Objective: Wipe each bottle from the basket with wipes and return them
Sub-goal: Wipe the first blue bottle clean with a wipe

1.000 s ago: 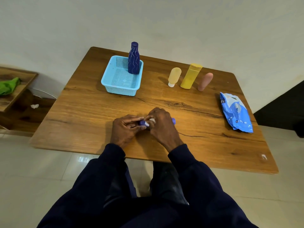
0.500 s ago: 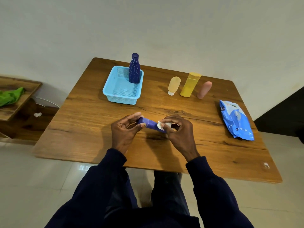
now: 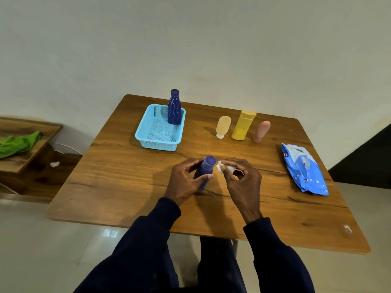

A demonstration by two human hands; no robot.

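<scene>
The small blue bottle stands nearly upright above the table's near middle, gripped by the left hand. The right hand pinches a crumpled white wipe beside its cap. Best to turn the bottle while rubbing, covering cap and sides.

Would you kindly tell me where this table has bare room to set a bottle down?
The table is bare left of the left hand, and between the basket and the peach bottle. A narrower strip runs between the right hand and the wipes pack. The far right is crowded: peach bottle, yellow bottle, pink bottle.
</scene>
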